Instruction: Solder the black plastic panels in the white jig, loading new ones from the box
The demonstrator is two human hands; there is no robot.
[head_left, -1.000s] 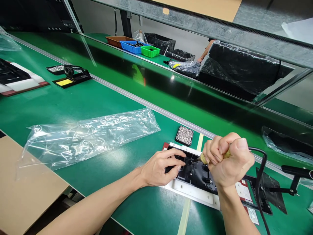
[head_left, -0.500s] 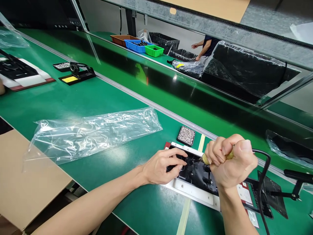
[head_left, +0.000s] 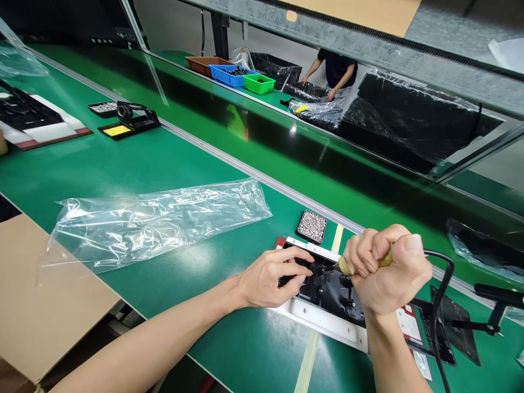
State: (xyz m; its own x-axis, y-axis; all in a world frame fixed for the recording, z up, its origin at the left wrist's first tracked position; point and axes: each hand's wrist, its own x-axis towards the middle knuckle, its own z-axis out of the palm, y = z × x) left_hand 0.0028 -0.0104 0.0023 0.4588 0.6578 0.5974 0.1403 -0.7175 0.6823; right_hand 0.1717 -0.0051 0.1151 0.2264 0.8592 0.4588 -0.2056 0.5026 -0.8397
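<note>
In the head view, my right hand (head_left: 388,267) is wrapped in a fist around the yellowish handle of a soldering iron (head_left: 344,266), whose black cord leaves toward the right. The iron's tip points down and left onto a black plastic housing (head_left: 333,292). That housing lies in a white fixture (head_left: 323,316) on the green bench. My left hand (head_left: 276,277) rests over the housing's left end, fingers apart, fingertips touching it close to the iron's tip. Just behind the fixture stands a small black tray of tiny metal pieces (head_left: 311,226).
A clear plastic bag (head_left: 164,224) lies flat to the left. Farther left are an iron stand with a yellow sponge (head_left: 117,131) and another fixture (head_left: 45,123). A black stand arm (head_left: 497,305) is at right. Across the bench, a person (head_left: 338,71) works near coloured bins (head_left: 231,75).
My hands and the soldering iron hold the same position. Across the bench, the other person has leaned further into view, with both arms now reaching down.
</note>
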